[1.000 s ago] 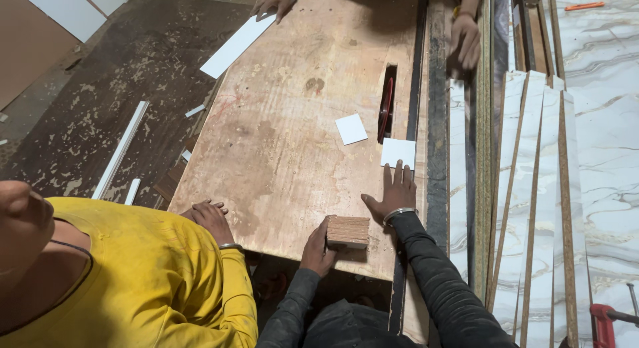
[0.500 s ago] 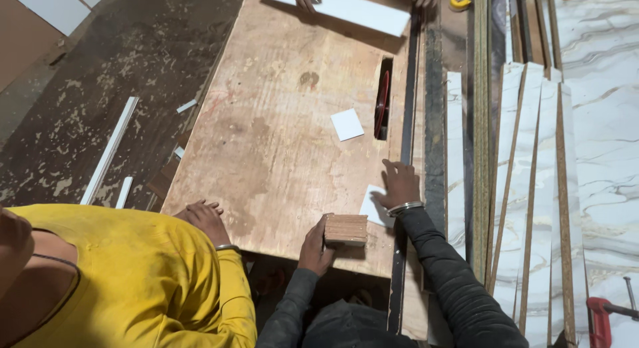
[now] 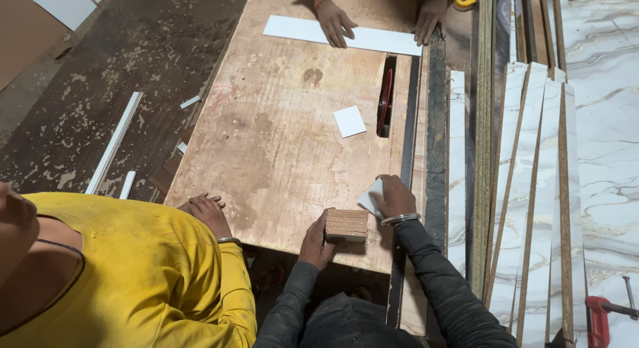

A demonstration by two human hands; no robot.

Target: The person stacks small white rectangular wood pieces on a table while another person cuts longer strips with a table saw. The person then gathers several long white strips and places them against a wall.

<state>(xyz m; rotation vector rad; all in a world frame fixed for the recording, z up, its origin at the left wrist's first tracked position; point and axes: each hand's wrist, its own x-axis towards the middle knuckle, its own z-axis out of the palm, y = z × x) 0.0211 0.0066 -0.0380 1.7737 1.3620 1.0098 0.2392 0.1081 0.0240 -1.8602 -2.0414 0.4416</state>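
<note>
My left hand grips a small stack of brown-edged board pieces at the near edge of the plywood saw table. Just right of the stack, my right hand curls over a small white square piece and presses it to the table beside the dark metal rail. A second white square lies further up, next to the red saw blade in its slot.
A person in a yellow shirt stands at my left, one hand on the table's edge. Across the table another person's hands hold a long white strip. Marbled white strips lean at right. A red clamp sits at bottom right.
My right hand drew the white square back toward the near edge, next to the stack. The far person's white strip came further onto the table.
</note>
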